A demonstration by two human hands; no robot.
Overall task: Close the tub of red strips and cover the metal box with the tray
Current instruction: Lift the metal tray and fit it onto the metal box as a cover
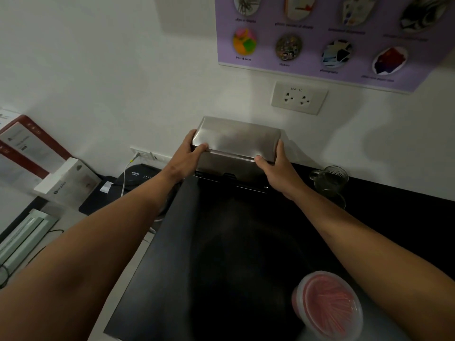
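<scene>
Steel tray point(236, 139) between both hands' fingers point(200, 148)

Bench point(221, 242): broad bare centre between the two forearms, open for passage. Right edge: glass mug point(330, 179) near the wall, lidded tub of red strips point(330, 305) at the near corner. Rear: metal box point(234, 166) against the wall. Left: cartons point(66, 180) and cable point(125, 173).
</scene>
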